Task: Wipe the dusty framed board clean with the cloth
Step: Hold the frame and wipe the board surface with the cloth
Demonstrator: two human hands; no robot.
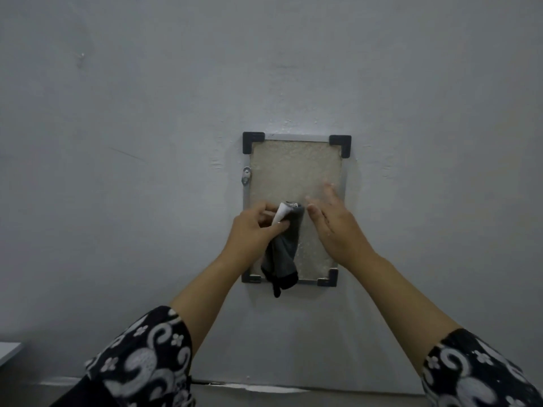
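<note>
Left hand [255, 227] pinches grey-and-black cloth [283, 251] at 6 o'clock of the dusty grey-framed board [293, 171] on the wall, probably regripping before wiping; right hand [332, 221], fingers straight, holds nothing

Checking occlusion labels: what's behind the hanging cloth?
The cloth, gripped by the left hand, hangs in front of the framed board, hiding its lower-left surface and part of the bottom frame edge. Dust there cannot be judged.
</note>
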